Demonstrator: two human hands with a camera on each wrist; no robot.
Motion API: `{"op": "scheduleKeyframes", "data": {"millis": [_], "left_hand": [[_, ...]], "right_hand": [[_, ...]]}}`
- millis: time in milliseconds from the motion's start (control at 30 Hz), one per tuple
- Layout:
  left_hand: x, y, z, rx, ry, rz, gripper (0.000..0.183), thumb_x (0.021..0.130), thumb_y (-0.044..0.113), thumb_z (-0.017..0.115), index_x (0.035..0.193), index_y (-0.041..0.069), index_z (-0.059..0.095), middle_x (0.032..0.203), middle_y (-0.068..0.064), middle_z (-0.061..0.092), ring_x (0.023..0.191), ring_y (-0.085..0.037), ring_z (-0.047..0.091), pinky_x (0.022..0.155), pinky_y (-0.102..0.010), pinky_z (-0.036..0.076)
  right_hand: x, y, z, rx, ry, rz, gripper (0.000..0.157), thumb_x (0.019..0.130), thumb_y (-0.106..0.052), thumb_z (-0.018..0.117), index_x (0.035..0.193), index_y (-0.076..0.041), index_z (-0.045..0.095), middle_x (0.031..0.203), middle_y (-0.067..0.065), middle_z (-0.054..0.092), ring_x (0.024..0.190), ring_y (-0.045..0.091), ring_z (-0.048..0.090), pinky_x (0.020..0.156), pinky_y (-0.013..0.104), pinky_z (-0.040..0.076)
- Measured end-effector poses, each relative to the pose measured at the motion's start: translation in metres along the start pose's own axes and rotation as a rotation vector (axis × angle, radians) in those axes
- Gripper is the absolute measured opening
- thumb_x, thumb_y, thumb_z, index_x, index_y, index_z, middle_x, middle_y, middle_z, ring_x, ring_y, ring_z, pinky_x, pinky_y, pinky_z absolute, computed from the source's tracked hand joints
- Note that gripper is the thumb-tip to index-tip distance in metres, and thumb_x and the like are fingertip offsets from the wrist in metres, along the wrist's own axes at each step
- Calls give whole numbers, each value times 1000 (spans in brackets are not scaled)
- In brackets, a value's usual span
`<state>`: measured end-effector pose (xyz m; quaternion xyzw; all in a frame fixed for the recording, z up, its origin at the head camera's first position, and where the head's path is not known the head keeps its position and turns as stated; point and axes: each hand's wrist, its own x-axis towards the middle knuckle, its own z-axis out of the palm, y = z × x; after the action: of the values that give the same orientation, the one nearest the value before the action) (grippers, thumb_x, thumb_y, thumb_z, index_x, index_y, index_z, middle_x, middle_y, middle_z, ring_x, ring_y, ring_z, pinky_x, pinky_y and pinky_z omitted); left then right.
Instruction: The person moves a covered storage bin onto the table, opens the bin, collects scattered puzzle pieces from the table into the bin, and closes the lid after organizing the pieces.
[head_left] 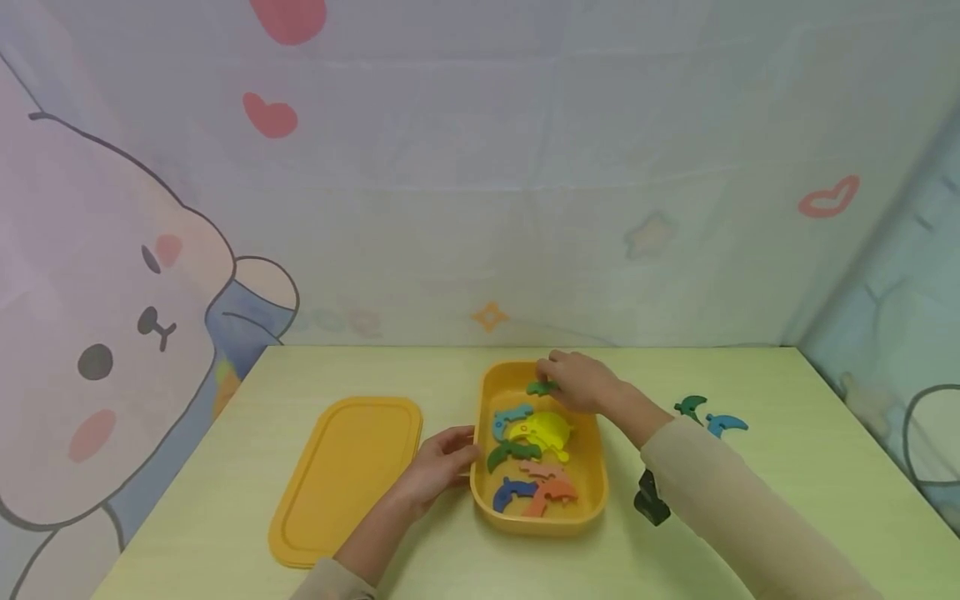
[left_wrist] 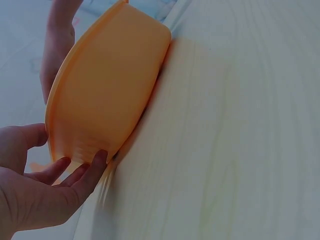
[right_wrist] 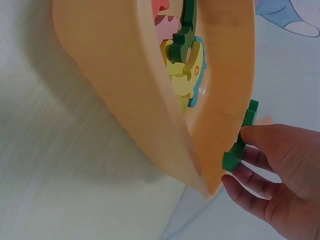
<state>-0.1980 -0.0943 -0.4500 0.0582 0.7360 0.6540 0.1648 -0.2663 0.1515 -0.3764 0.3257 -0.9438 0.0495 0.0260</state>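
Observation:
My right hand (head_left: 578,382) pinches a small green puzzle piece (right_wrist: 241,137) over the far end of the yellow-orange box (head_left: 603,492). In the right wrist view its thumb and fingers hold the piece by its sides, above the rim. My left hand (head_left: 441,460) touches the box's left wall; in the left wrist view the fingers (left_wrist: 92,172) are spread against it, with the thumb near the rim. Inside the box lie several coloured pieces: a yellow one (head_left: 551,429), a darker green one (head_left: 513,452), a dark blue one (head_left: 513,493) and an orange one (head_left: 553,490).
A flat yellow-orange lid (head_left: 348,479) lies on the table left of the box. To the right are a dark green piece (head_left: 690,407) and a blue piece (head_left: 726,424). A black object (head_left: 651,500) shows beside the right sleeve. A printed cloth (head_left: 450,167) hangs behind the table.

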Motion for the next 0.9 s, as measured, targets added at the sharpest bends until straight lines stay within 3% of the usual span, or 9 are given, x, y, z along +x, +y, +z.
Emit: {"op": "scheduleKeyframes", "data": {"millis": [167,333,600,900], "left_hand": [[1,0,-1,-2,-7,8,50,94,19,51,137,-2,38,131,-22,45,109,-28,56,85,-37,52],[2,-2,-1,-5,-8,10,50,93,20,52,136,-2,38,131,-22,45,108,-28,57,85,-37,52],[1,-2,0,5,-1,4,51,94,21,52,137,-1,38,133,-21,44,109,-26,55,86,-37,52],[1,-2,0,10,-5,11,50,94,20,52,137,-2,37,134,-22,43,112,-27,54,87,-39,51]], "right_hand": [[-1,1,1,-9,-11,42,27,88,-13,59,115,-11,57,104,8,55,82,23,57,68,34,51],[-6,6,0,-12,-22,86,31,89,-18,59,120,-13,57,110,9,55,91,26,57,69,36,51],[-23,27,-6,-16,19,98,30,89,-19,60,117,-11,58,107,9,56,87,25,57,67,36,52],[-57,63,-8,-57,91,102,30,86,-17,64,114,-8,59,104,11,58,81,25,57,68,38,52]]}}
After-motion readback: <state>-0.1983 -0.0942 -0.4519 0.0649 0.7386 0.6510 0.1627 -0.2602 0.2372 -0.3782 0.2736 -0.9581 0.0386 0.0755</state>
